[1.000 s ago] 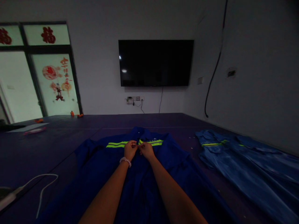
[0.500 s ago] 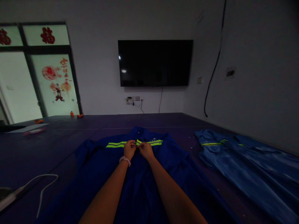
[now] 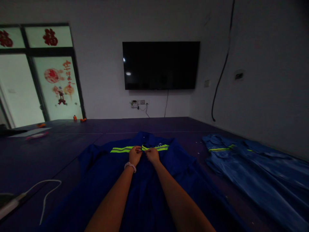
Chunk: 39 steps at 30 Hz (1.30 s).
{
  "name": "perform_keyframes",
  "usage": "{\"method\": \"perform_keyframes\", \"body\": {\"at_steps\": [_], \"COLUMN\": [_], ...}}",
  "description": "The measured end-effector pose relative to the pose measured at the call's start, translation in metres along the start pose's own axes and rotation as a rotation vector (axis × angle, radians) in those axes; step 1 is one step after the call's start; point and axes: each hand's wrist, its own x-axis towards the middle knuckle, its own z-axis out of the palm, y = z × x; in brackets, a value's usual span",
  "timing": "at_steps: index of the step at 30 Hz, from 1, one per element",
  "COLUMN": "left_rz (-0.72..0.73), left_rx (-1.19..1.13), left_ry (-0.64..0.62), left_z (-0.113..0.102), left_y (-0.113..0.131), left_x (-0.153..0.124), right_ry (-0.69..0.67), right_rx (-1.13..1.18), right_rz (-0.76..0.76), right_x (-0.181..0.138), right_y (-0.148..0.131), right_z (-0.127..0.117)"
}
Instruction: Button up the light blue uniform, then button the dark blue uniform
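A dark blue work jacket [image 3: 101, 170] with a yellow-green reflective stripe [image 3: 122, 149] across its chest lies spread in front of me, collar at the far end. At the middle of the chest, my left hand [image 3: 135, 154] pinches the front edge of the jacket; a scrunchie circles that wrist. Close beside it, my right hand [image 3: 152, 155] also has its fingers closed on the front edge, where a bit of the stripe is folded up. Whatever small part lies between the fingertips is too hidden to make out.
A second, lighter blue work garment [image 3: 241, 170] lies on the right. On the left are a white cable [image 3: 45, 182] and a pale flat sheet [image 3: 29, 132]. Small orange objects [image 3: 82, 120] sit near the door. A television [image 3: 161, 66] hangs on the far wall.
Both hands stay at the jacket's front, with only slight finger movement. The whole view has shifted very slightly.
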Motion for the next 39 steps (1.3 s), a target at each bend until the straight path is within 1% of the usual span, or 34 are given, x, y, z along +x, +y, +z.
{"method": "perform_keyframes", "body": {"at_steps": [4, 8, 12, 17, 19, 21, 24, 28, 34, 39], "left_rz": [-0.041, -0.109, -0.171, -0.216, -0.202, -0.134, -0.006, 0.034, 0.063, 0.047], "left_rx": [0.017, 0.009, -0.030, -0.077, -0.075, -0.025, 0.098, 0.141, 0.139, 0.077], "left_ry": [-0.045, -0.104, -0.177, -0.266, -0.284, -0.282, -0.228, -0.199, -0.208, -0.212], "left_z": [-0.002, -0.008, -0.021, -0.041, -0.046, -0.049, -0.047, -0.041, -0.039, -0.042], "left_y": [0.004, 0.013, 0.025, 0.041, 0.046, 0.048, 0.048, 0.048, 0.050, 0.050], "left_x": [-0.003, -0.016, -0.043, -0.083, -0.094, -0.101, -0.104, -0.100, -0.097, -0.097], "right_ry": [-0.064, -0.128, -0.150, -0.143, -0.128, -0.078, 0.036, 0.119, 0.117, 0.096], "right_rx": [-0.061, -0.097, -0.093, -0.061, -0.054, -0.075, -0.155, -0.217, -0.206, -0.192], "right_rz": [-0.054, -0.158, -0.279, -0.355, -0.366, -0.363, -0.342, -0.300, -0.276, -0.255], "right_x": [-0.006, -0.029, -0.066, -0.102, -0.109, -0.112, -0.113, -0.113, -0.115, -0.113], "right_y": [-0.004, -0.009, -0.011, -0.008, -0.008, -0.008, -0.010, -0.014, -0.022, -0.022], "right_z": [-0.007, -0.014, -0.021, -0.033, -0.036, -0.036, -0.030, -0.024, -0.023, -0.024]}}
